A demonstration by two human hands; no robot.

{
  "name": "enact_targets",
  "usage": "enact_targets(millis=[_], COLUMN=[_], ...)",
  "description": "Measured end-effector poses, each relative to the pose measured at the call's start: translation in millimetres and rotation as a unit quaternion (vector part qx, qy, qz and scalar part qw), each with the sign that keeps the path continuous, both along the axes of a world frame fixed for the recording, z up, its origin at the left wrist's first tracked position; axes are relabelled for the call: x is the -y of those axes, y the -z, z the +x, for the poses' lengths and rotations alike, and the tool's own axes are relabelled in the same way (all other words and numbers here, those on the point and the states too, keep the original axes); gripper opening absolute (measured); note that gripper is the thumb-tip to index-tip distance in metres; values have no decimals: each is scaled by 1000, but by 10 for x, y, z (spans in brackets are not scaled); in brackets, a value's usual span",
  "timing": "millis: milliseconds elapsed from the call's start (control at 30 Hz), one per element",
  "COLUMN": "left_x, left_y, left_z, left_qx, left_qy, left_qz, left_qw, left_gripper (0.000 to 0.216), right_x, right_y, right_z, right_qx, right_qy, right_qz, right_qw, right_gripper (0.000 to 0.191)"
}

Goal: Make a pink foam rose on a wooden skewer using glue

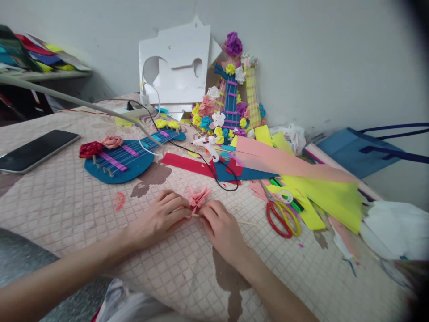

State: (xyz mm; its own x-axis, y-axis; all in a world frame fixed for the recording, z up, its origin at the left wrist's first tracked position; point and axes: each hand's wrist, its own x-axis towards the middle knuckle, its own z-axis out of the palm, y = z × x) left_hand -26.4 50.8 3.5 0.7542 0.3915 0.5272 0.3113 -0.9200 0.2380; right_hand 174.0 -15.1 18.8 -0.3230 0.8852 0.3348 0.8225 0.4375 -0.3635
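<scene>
Pink paper flower [198, 199], near middle of the bench [167, 264], and two hands are on it! The left hand [167, 209] curls in, fingertips closed in a pinch at the flower's base; the right hand [223, 228] matches it from the other side, folded to the same spot, where a short length of pale stick [195, 215] shows between them. Both grips sit low, presumably so the petals can splay uncrushed, and the forearms lie close to the bench, likely for steadiness. Look far: a white glue gun [209, 142] rests with its handle over red paper [187, 164], perhaps parked within reach. Off right, scissors [272, 203] lie handles nearest the person, handy for grabbing, it seems. Over left, a blue guitar shape [142, 163] lies flat, apart from the hands, probably to spare its strings
</scene>
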Motion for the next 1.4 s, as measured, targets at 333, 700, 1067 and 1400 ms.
enact_targets(millis=[333, 700, 1067, 1400], left_x=[0, 16, 24, 32], left_y=[32, 42, 13, 14], left_z=[17, 35, 44, 47], left_qx=[-8, -14, -12, -11], left_qy=[5, 0, 0, -2], left_qz=[-5, 2, -4, -4], left_qw=[1000, 1000, 1000, 1000], left_gripper=[13, 12, 14, 14], right_x=[-1, -4, -13, -12], right_y=[24, 114, 112, 122], right_z=[1, -44, -53, -33], right_qx=[-10, 70, 88, 63], right_qy=[-7, -18, -22, -22], right_qz=[12, 67, 71, 57], right_qw=[1000, 995, 993, 996], right_gripper=[15, 10, 15, 14])
